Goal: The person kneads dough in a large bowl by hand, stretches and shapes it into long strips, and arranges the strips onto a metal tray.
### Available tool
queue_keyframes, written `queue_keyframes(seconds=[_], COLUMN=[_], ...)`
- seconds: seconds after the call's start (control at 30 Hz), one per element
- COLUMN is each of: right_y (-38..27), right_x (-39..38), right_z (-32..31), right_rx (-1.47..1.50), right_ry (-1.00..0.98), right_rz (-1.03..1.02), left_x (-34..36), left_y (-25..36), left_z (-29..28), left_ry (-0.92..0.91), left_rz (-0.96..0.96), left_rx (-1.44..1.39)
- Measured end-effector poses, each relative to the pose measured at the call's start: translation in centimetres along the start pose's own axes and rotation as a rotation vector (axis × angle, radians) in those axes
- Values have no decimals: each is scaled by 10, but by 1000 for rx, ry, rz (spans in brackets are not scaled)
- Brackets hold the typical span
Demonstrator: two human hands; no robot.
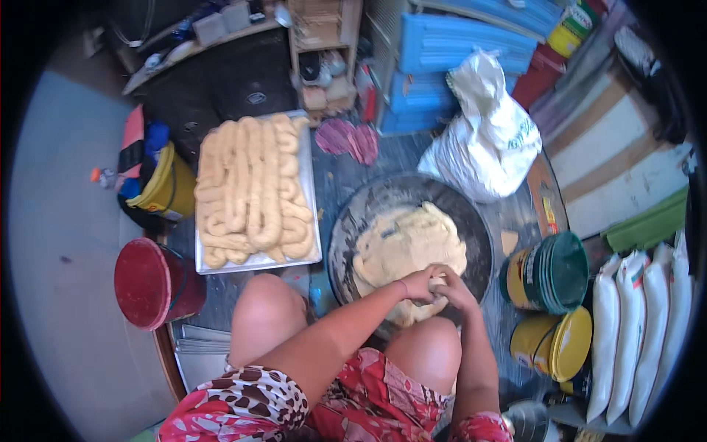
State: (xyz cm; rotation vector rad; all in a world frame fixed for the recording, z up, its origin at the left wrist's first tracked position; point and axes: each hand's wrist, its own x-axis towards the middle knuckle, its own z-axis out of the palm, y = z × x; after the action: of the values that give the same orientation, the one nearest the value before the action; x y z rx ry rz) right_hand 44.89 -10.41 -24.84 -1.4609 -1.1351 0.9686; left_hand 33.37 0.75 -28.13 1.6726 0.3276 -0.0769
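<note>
Head view: both hands meet at the near edge of the dark round pan [471, 221], left hand [418, 283] and right hand [455, 289] clamped on pale dough [405, 247]. Best pinch a small, even lump.

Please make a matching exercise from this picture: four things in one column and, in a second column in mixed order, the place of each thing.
Things:
1. dough
2. tray of dough ropes
3. red bucket
4. white sack

Places:
A. lying on its side beside the person's left knee
B. beyond the pan, on its far right side
C. in the dark round pan, under both hands
D. left of the pan, in front of the left knee

Pairs: 1-C, 2-D, 3-A, 4-B
</note>
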Motion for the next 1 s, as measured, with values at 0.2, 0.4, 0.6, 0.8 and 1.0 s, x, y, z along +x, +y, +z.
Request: queue_keyframes(seconds=[0.2,0.4,0.6,0.8,1.0], right_y=[-178,-298,-350,-337,-294], right_x=[27,51,56,106,184], right_z=[3,13,40,104,204], right_rx=[214,697,744,323,-567], right_ry=[254,403,294,56,-193], right_rz=[21,-565,-882,-338,-369], left_x=[-29,-87,-146,-266,-428], left_y=[97,113,121,177,240], left_z=[-63,-109,-173,-262,-288], left_ry=[-54,7,-40,210,956], left_rz=[239,144,0,52,368], left_rx=[-29,66,617,-177,-96])
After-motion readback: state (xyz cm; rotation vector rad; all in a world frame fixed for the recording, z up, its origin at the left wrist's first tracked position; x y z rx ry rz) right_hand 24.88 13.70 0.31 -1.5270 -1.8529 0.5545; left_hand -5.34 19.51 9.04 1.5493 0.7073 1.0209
